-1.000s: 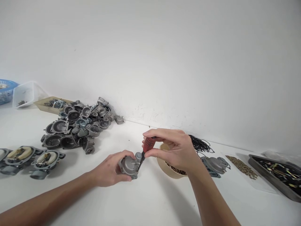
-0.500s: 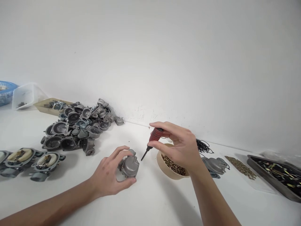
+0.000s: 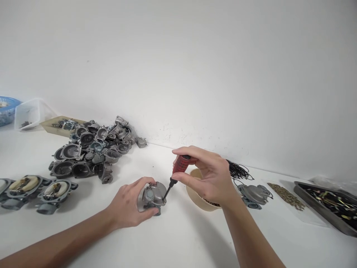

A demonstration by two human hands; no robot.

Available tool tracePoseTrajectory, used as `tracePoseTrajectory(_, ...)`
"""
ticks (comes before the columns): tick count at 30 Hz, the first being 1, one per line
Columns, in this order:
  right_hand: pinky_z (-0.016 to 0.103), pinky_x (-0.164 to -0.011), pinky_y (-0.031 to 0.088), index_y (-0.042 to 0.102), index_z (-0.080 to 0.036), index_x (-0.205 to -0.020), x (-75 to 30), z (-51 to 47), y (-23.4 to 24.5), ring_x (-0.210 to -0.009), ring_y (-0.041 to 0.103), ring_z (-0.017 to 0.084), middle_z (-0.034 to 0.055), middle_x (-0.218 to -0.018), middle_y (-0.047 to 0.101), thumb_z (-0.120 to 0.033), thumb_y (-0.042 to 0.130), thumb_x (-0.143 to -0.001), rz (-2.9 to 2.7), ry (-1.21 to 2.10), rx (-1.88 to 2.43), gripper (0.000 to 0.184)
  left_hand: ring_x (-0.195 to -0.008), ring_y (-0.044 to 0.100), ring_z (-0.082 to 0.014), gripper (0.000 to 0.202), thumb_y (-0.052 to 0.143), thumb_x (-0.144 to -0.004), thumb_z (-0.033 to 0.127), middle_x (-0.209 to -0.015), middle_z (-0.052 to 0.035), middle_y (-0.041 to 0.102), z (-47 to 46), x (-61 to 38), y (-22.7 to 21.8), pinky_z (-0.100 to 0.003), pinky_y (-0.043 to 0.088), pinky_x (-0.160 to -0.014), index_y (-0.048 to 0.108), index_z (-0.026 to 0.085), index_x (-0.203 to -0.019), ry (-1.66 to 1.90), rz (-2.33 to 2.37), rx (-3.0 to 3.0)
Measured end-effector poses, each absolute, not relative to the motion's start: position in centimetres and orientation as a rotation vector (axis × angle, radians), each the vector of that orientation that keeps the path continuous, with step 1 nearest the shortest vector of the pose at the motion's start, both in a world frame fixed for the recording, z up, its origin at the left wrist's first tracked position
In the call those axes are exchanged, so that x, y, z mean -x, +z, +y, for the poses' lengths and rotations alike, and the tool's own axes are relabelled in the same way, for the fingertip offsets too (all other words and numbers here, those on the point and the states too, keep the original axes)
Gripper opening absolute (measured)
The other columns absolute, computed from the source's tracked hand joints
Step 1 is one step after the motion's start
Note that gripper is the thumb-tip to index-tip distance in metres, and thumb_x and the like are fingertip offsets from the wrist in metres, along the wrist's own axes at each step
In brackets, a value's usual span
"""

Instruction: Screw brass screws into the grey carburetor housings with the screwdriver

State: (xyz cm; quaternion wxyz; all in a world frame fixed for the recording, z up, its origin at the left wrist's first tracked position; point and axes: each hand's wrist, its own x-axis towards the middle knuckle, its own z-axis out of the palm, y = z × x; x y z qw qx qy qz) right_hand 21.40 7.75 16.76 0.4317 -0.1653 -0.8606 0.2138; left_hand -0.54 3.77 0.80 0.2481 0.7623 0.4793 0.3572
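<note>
My left hand (image 3: pixel 130 206) is closed around a grey metal carburetor (image 3: pixel 158 191), thumb in front and fingers behind, on the white table. In my right hand (image 3: pixel 210 178) is a screwdriver (image 3: pixel 181 167) with a red and black handle, gripped between thumb and fingers. Its dark shaft slants down to the left, and the tip meets the right edge of the carburetor's domed cover, at a corner. Whether a screw sits under the tip is too small to tell. Beneath my right hand stands a cream bowl (image 3: pixel 196 197) of small brass-coloured screws, partly hidden.
Grey metal bowls (image 3: pixel 80 169) lie heaped at the back left. Open carburetors with white floats (image 3: pixel 55 190) stand at the left. To the right are black rubber rings (image 3: pixel 239 170), another carburetor (image 3: pixel 255 194), small brass parts (image 3: pixel 287 195) and a dark metal tray (image 3: pixel 309 203).
The carburetor has been turned in my left hand, so a round side part now faces me. My right hand has brought the screwdriver down and left, from apart to touching the cover's corner.
</note>
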Motion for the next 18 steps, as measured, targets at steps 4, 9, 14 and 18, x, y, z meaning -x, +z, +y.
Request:
tracePoseTrajectory(4, 0.034, -0.083, 0.07, 0.076, -0.03, -0.127, -21.31, 7.95, 16.84, -0.081, 0.074, 0.014, -0.0002, -0.095, 0.077, -0.015, 0.085, -0.089, -2.166, 0.503, 0.417, 0.041, -0.085, 0.075, -0.0277, 0.044, 0.073, -0.087, 0.041, -0.085, 0.0034, 0.073, 3.94, 0.67, 0.84, -0.035, 0.05, -0.078, 0.052, 0.031, -0.125, 1.013, 1.297, -2.046)
tracePoseTrajectory(9, 0.035, -0.083, 0.07, 0.076, -0.029, -0.125, -21.26, 8.08, 16.79, -0.081, 0.074, 0.015, 0.0006, -0.097, 0.077, -0.016, 0.085, -0.089, -2.158, 0.521, 0.422, 0.039, -0.084, 0.075, -0.0264, 0.042, 0.073, -0.089, 0.04, -0.084, 0.0041, 0.073, 4.02, 0.78, 0.97, -0.034, 0.05, -0.077, 0.053, 0.031, -0.125, 1.011, 1.286, -2.043)
tracePoseTrajectory(14, 0.036, -0.083, 0.071, 0.076, -0.028, -0.124, -20.99, 7.98, 16.57, -0.082, 0.075, 0.016, 0.0023, -0.099, 0.078, -0.02, 0.085, -0.091, -2.164, 0.539, 0.447, 0.036, -0.068, 0.069, -0.0214, 0.042, 0.072, -0.089, 0.039, -0.078, 0.0067, 0.071, 4.0, 0.77, 1.05, -0.033, 0.05, -0.075, 0.052, 0.032, -0.126, 1.005, 1.278, -2.051)
tracePoseTrajectory(18, 0.036, -0.082, 0.071, 0.076, -0.028, -0.124, -20.91, 7.99, 16.58, -0.082, 0.075, 0.016, 0.0024, -0.098, 0.078, -0.02, 0.084, -0.091, -2.167, 0.534, 0.445, 0.034, -0.054, 0.06, -0.0173, 0.042, 0.072, -0.089, 0.041, -0.079, 0.0076, 0.072, 3.96, 0.67, 1.04, -0.033, 0.05, -0.071, 0.053, 0.032, -0.125, 0.994, 1.293, -2.032)
